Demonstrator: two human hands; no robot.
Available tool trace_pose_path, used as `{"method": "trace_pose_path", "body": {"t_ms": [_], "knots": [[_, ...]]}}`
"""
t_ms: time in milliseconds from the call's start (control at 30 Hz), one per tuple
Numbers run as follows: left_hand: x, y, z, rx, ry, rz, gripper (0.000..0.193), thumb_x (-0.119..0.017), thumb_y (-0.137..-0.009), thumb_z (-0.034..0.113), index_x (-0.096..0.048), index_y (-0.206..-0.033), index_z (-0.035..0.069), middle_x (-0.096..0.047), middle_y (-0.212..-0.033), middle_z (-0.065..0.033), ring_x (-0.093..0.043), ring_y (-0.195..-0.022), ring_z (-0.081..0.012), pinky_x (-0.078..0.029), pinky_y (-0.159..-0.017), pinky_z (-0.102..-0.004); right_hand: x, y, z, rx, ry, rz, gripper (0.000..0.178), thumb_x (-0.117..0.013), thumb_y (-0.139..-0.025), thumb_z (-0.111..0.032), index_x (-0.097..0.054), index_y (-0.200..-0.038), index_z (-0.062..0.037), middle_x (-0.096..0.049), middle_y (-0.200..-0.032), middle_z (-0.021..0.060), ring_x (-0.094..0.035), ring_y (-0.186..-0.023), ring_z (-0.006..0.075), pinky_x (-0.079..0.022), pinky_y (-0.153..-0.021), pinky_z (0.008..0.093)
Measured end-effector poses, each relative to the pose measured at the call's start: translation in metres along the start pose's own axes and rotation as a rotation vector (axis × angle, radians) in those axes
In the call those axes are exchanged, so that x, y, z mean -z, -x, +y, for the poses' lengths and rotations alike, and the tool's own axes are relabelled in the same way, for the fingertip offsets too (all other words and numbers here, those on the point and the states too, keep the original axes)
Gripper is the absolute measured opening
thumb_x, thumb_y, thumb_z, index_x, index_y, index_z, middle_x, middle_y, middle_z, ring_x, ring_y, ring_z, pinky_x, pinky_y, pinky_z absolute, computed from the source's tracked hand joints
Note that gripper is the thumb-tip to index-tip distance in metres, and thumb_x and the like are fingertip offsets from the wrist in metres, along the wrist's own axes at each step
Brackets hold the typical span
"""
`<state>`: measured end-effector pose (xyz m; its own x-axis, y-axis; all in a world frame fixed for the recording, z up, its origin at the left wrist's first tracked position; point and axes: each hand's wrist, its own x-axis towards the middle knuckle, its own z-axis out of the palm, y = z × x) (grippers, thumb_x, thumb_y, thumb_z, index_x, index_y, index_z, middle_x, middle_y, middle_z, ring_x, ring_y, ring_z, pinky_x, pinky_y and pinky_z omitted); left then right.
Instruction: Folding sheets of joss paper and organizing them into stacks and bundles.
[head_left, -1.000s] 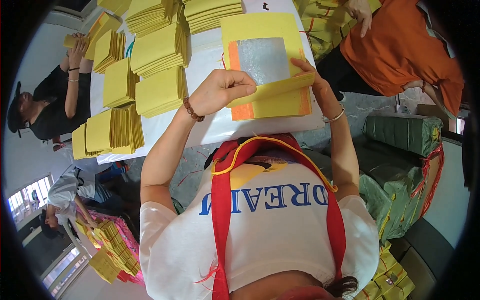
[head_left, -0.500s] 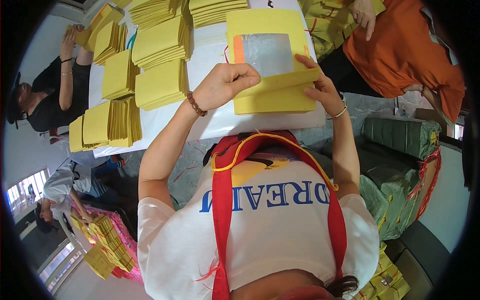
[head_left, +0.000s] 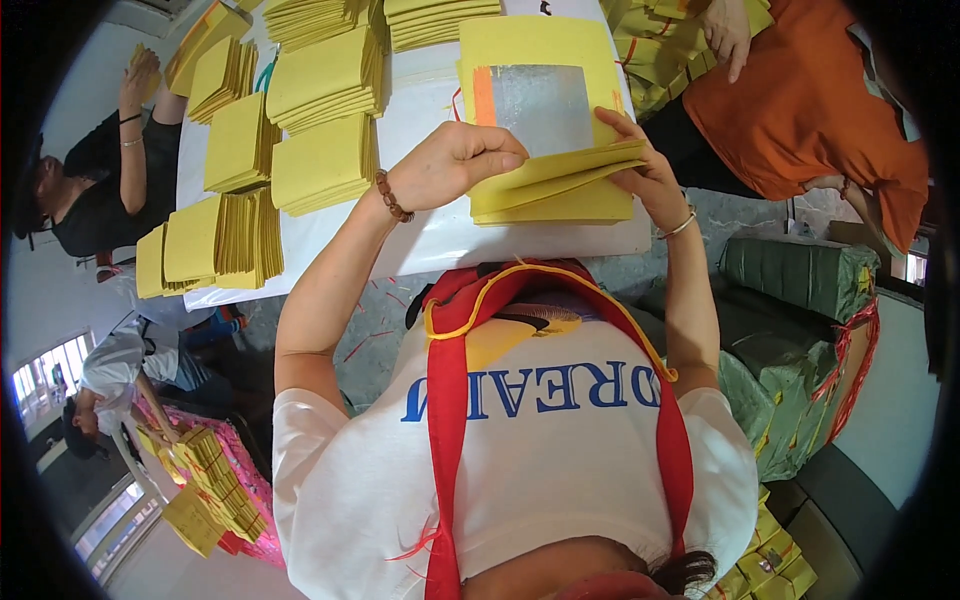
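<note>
A stack of yellow paper sheets [head_left: 548,212] lies on the white table in front of me. Patches of silver foil [head_left: 540,105] and orange mark the top sheet. The near edge of a yellow sheet [head_left: 575,168] is lifted and folded over away from me. My left hand [head_left: 458,165] pinches its left end between thumb and fingers. At its right end, my right hand [head_left: 648,172] grips it, with fingers on top and the thumb beneath.
Bundles of folded yellow paper [head_left: 325,165] fill the table's left and far side. A co-worker in orange [head_left: 800,110] stands on the right, another in black [head_left: 115,190] on the left. Green wrapped bales [head_left: 790,280] stand at my right. Red scraps [head_left: 365,340] litter the floor.
The folded sheet edge has risen a little and its layers have parted, showing a gap at the right. Both hands keep their hold, and the view has shifted slightly.
</note>
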<state>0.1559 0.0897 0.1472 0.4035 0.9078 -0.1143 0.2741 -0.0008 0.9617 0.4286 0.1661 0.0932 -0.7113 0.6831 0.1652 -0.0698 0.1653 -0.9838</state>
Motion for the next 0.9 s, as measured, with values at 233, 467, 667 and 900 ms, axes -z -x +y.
{"method": "trace_pose_path", "body": {"t_ms": [233,467,667,900], "knots": [[0.000,0.000,-0.005,-0.023,0.006,-0.001,0.025,-0.052,-0.091,0.022,-0.061,-0.096,-0.001,-0.062,-0.077,-0.0040,-0.053,-0.072,-0.0081,-0.044,-0.069,-0.0234,-0.004,-0.002,-0.003,0.007,0.086,0.028,0.041,-0.058,-0.072,0.007,-0.059,-0.110,-0.0064,-0.038,-0.139,0.0032,-0.029,-0.131,0.0209,-0.025,-0.106,0.0341],[-0.004,0.003,0.001,-0.072,-0.122,0.022,0.023,-0.054,-0.089,0.022,-0.061,-0.094,0.000,-0.062,-0.075,-0.0076,-0.057,-0.072,-0.0116,-0.045,-0.067,-0.0245,-0.001,-0.002,-0.001,0.038,0.128,-0.004,0.035,-0.059,-0.070,0.007,-0.060,-0.102,-0.0059,-0.039,-0.137,0.0082,-0.031,-0.130,0.0233,-0.025,-0.106,0.0349],[-0.015,0.011,0.009,-0.431,-0.457,0.104,0.018,-0.058,-0.084,0.016,-0.060,-0.098,0.005,-0.059,-0.085,-0.0097,-0.058,-0.076,-0.0240,-0.046,-0.067,-0.0313,0.000,-0.001,-0.005,0.061,0.180,0.013,0.027,-0.059,-0.070,0.005,-0.060,-0.095,-0.0061,-0.039,-0.137,0.0096,-0.031,-0.130,0.0244,-0.022,-0.107,0.0354],[-0.011,0.010,0.003,-0.466,-0.464,0.030,0.032,-0.063,-0.077,0.012,-0.057,-0.109,0.009,-0.055,-0.093,-0.0088,-0.053,-0.086,-0.0264,-0.044,-0.076,-0.0345,-0.001,0.000,0.000,-0.019,0.037,0.053,0.016,-0.055,-0.085,-0.008,-0.059,-0.099,-0.0032,-0.039,-0.137,0.0061,-0.034,-0.126,0.0181,-0.026,-0.104,0.0316]]}}
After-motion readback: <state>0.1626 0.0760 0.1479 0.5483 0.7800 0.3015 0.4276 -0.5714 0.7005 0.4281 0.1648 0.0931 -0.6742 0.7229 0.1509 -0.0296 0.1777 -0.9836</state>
